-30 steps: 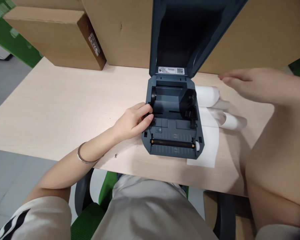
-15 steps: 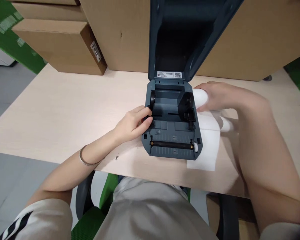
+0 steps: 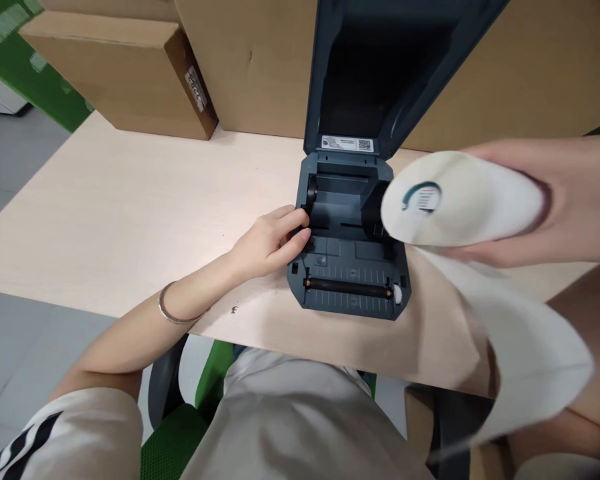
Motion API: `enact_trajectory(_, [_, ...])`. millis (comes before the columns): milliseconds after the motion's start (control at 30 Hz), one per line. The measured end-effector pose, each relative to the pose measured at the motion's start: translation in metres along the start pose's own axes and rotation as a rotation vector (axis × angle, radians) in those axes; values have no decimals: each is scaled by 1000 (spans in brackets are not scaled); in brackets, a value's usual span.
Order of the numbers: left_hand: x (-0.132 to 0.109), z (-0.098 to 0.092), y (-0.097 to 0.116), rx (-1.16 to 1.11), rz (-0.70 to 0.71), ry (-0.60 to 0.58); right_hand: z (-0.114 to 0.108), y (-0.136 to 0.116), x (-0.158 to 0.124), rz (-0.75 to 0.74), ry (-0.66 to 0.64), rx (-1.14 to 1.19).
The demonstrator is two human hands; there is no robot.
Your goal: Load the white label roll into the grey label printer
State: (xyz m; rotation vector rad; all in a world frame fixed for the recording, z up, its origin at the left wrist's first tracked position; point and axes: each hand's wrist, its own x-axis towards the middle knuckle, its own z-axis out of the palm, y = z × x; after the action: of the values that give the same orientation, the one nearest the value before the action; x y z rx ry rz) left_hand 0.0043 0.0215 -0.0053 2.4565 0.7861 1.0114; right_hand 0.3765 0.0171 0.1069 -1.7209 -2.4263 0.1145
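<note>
A dark blue-grey label printer stands on the table with its lid raised. Inside are a black roller near the front and black roll holders at the sides. My left hand grips the printer's left rim, fingertips over the edge. Up in the air at the right, my right hand is closed around a white paper roll, its round end facing the printer and overlapping its right side. A loose strip of paper trails down from the roll over my right forearm.
Behind the printer stands a large cardboard panel. A smaller cardboard box rests at the table's back left. The front edge of the wooden table runs just before my body, with a green chair below.
My right hand has lifted the paper roll off the table beside the printer, up and to the right, with the paper strip swinging along. My left hand keeps its place on the printer.
</note>
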Motion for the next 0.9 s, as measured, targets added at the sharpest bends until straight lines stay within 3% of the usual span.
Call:
enact_trajectory(167, [0, 0, -1, -10, 3, -2, 14, -68, 25, -134, 61, 264])
enact_trajectory(267, [0, 0, -1, -4, 5, -11, 31, -86, 38, -161, 130, 282])
enact_trajectory(433, [0, 1, 0, -2, 0, -8, 56, -82, 53, -111, 89, 220])
enact_trajectory(600, [0, 2, 0, -10, 9, 1, 54, -79, 57, -101, 74, 194])
enact_trajectory(733, [0, 2, 0, -11, 19, 11, 55, -81, 56, -194, 66, 83])
enact_trajectory(900, [0, 2, 1, -9, 17, 15, 79, -76, 65, -297, 27, 13])
